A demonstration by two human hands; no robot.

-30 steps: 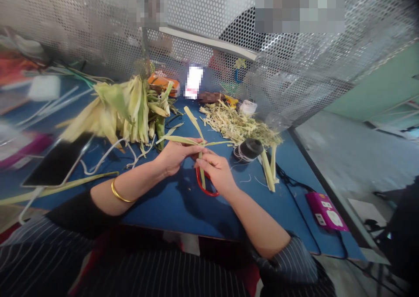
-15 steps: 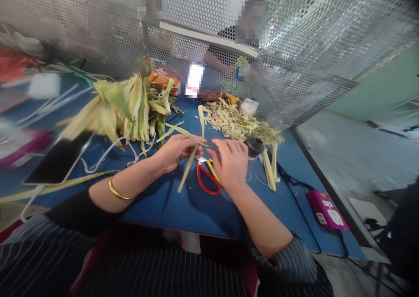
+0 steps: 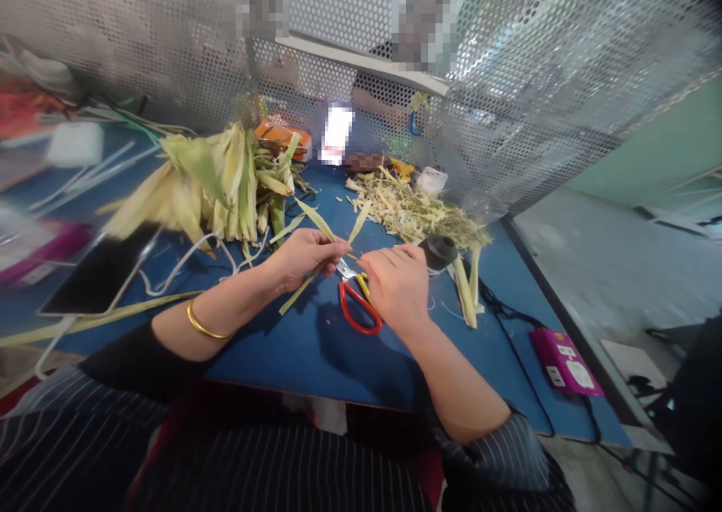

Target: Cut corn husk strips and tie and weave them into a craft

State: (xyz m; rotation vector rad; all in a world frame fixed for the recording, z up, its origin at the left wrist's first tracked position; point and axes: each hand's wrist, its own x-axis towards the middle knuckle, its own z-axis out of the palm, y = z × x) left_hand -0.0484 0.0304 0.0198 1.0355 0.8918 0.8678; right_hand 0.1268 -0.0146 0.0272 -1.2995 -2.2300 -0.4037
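Note:
My left hand (image 3: pixel 310 258) pinches pale green corn husk strips (image 3: pixel 316 217) between thumb and fingers. They cross at the fingertips, with ends sticking out above and below. Close by on the right, my right hand (image 3: pixel 398 283) has its fingers curled together near the strips' crossing. Its fingertips are pressed around something thin, perhaps a strip's end, which I cannot make out. Under the hands, scissors (image 3: pixel 366 331) with red and yellow handles lie on the blue table (image 3: pixel 282 354), their blades partly covered. A dark spool-like object (image 3: pixel 440 253) stands just beyond my right hand.
Corn husks (image 3: pixel 226 185) are heaped at the back left, shredded husk bits (image 3: pixel 400 204) at the back right. A dark-screened tablet (image 3: pixel 101 271) with a white cable lies left. A pink power strip (image 3: pixel 567 363) sits right. People are behind the perforated screen (image 3: pixel 350 61).
The husk strips have turned in my left hand, their lower end swinging left and the upper ends spreading apart. My right hand's fingers have curled in closer. The scissors have stayed put.

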